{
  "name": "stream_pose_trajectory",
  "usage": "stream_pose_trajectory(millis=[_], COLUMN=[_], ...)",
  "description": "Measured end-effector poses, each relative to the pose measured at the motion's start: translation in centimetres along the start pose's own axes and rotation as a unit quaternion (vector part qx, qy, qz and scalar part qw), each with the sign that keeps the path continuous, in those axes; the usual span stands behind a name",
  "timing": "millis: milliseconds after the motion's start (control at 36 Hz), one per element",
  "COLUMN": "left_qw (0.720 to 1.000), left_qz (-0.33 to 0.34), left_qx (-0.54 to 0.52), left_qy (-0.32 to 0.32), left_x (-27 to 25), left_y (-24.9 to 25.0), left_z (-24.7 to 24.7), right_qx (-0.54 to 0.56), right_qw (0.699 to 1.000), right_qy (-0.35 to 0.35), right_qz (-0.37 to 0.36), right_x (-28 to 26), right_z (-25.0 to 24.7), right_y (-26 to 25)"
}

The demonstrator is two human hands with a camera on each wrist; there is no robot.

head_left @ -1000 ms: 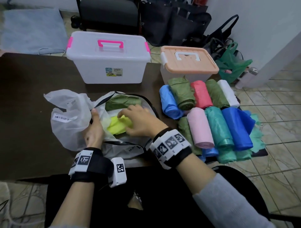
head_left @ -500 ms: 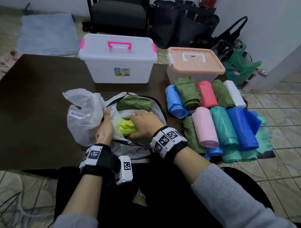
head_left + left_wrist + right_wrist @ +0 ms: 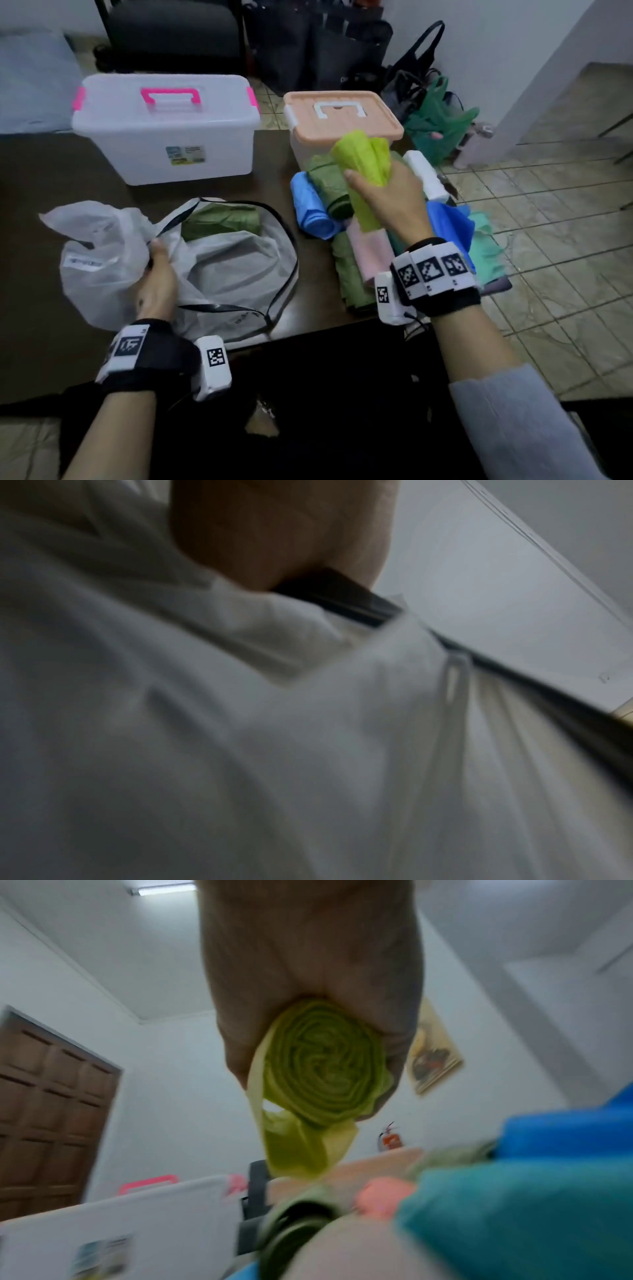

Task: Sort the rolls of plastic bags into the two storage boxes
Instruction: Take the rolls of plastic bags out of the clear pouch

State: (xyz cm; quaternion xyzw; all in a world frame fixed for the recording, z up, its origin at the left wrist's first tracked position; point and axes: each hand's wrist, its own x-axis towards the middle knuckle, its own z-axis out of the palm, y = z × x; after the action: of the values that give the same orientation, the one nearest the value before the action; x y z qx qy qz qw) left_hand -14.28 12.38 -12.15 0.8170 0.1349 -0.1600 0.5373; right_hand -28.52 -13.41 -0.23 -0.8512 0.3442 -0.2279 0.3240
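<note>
My right hand (image 3: pixel 383 195) grips a lime-green roll (image 3: pixel 364 171) of plastic bags, lifted above the pile of coloured rolls (image 3: pixel 346 260) on the table's right side; the right wrist view shows the roll's spiral end (image 3: pixel 322 1064) in my fist. My left hand (image 3: pixel 156 277) holds the rim of a white plastic bag (image 3: pixel 102 253) that still has an olive-green roll (image 3: pixel 222 221) in it. Two lidded storage boxes stand behind: a clear one with a pink handle (image 3: pixel 164 126) and one with a peach lid (image 3: pixel 342 116).
The dark table (image 3: pixel 41 192) ends just right of the roll pile, with tiled floor (image 3: pixel 548 240) beyond. Black bags and a green bag (image 3: pixel 435 130) sit on the floor behind the boxes. A dark chair (image 3: pixel 171 31) stands at the back.
My right hand has pulled the lime-green roll out of the white bag and carried it up and right, over the roll pile. My left hand stays on the bag.
</note>
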Motion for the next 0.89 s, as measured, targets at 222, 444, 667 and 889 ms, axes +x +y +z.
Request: stream_pose_trajectory(millis=[222,444,667,889], left_qw=[1.0,0.999,0.998,1.0], left_qz=[0.0,0.011,0.041,0.002], left_qx=[0.019,0.04,0.036,0.01], left_qy=[-0.013,-0.01,0.01,-0.003], left_x=[0.0,0.0,1.0,0.2], left_y=[-0.4,-0.3,-0.9,-0.6], left_z=[0.0,0.2,0.1,0.3], right_qx=[-0.123,-0.134,-0.15,-0.103], right_qw=[0.971,0.958,0.933,0.951], right_qy=[0.134,0.001,-0.109,-0.038], right_qz=[0.155,0.254,0.307,0.289], right_x=[1.1,0.7,1.1,1.6], right_z=[-7.4,-7.5,-6.7,-7.2], right_y=[7.3,12.3,12.3,12.9])
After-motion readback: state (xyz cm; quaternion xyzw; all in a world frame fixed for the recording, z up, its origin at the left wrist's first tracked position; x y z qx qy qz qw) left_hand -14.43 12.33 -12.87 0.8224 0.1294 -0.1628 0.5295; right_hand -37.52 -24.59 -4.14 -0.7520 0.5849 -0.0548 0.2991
